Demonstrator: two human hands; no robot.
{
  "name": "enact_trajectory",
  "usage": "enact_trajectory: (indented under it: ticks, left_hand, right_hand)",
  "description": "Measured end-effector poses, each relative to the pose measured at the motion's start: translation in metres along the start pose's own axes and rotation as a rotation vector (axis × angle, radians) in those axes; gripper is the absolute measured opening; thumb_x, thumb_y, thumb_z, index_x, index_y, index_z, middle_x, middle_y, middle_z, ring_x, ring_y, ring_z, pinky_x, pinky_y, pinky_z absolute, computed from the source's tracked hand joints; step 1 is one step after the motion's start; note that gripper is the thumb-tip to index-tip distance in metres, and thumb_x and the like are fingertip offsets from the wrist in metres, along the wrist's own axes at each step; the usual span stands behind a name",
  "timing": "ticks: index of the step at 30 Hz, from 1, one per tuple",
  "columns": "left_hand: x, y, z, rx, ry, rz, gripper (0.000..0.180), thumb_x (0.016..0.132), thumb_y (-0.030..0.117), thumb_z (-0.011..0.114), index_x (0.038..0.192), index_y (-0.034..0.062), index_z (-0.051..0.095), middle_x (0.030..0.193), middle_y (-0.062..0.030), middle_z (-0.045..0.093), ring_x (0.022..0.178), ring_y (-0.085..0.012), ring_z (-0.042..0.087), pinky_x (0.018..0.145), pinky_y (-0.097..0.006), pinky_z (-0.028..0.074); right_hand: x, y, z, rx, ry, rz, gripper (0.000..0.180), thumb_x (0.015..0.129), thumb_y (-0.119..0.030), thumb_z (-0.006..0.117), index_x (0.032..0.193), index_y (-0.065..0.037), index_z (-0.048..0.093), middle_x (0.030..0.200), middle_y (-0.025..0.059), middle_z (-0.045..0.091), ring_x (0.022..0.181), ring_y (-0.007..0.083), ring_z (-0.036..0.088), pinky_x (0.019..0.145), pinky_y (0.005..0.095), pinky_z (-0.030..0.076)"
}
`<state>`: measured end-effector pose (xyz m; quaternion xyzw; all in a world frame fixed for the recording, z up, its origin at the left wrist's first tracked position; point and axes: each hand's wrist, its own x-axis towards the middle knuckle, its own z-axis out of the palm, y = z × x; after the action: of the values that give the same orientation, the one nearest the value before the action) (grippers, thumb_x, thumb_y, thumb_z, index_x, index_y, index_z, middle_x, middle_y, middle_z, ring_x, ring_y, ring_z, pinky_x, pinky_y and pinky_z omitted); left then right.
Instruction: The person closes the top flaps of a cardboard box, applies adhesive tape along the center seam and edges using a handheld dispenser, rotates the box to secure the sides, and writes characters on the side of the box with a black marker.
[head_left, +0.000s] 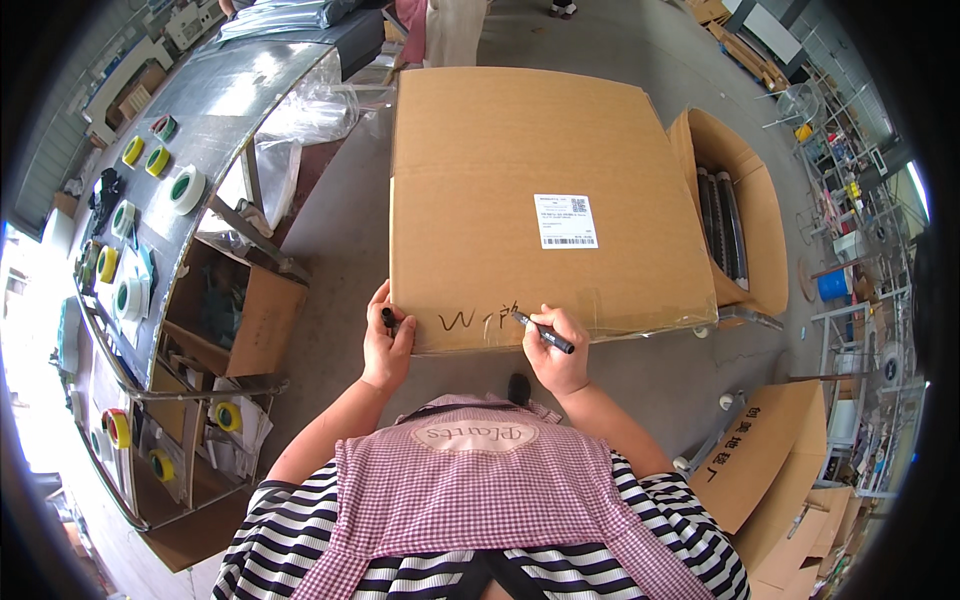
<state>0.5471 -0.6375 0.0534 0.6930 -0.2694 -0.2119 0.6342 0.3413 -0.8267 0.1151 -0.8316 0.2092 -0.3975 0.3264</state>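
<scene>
A large closed cardboard box (480, 200) lies in front of me, with a white printed label (566, 222) on its top. My right hand (558, 350) grips a black marker pen (552, 337), its tip at the box top near the front edge. Black handwriting (470, 318) runs leftward from that tip. Beside the box's front left corner, my left hand (388, 342) is closed around a small black marker cap (389, 317). Its fingers rest against the box's edge.
At left, a dark-topped table (235, 95) carries several tape rolls (187, 189). An open carton (765, 220) with dark long items adjoins the box's right side. Flattened cardboard (760, 455) stands at lower right. Another person (445, 30) stands beyond the box.
</scene>
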Motion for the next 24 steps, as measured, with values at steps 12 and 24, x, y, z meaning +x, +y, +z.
enact_trajectory:
  ticks: [12,24]
  left_hand:
    - [0.002,-0.006,-0.001,0.021,0.008,0.058,0.018,0.091,-0.002,0.059,0.100,0.0056,0.045,0.155,-0.0211,0.035,0.128,-0.0273,0.050,0.103,-0.037,0.043]
    - [0.002,-0.005,-0.004,0.060,0.004,0.049,0.018,0.091,-0.001,0.060,0.100,0.0058,0.045,0.154,-0.0227,0.036,0.131,-0.0291,0.049,0.104,-0.038,0.042]
  right_hand:
    - [-0.006,-0.003,-0.002,0.005,0.010,-0.002,0.010,0.077,-0.003,0.068,0.083,-0.001,0.059,0.071,0.0168,0.060,0.067,0.0372,0.061,0.091,0.0480,0.056]
    - [-0.009,-0.008,-0.002,0.044,-0.024,0.026,0.012,0.078,-0.004,0.070,0.086,-0.002,0.061,0.074,0.0164,0.064,0.072,0.0372,0.064,0.091,0.0474,0.057]
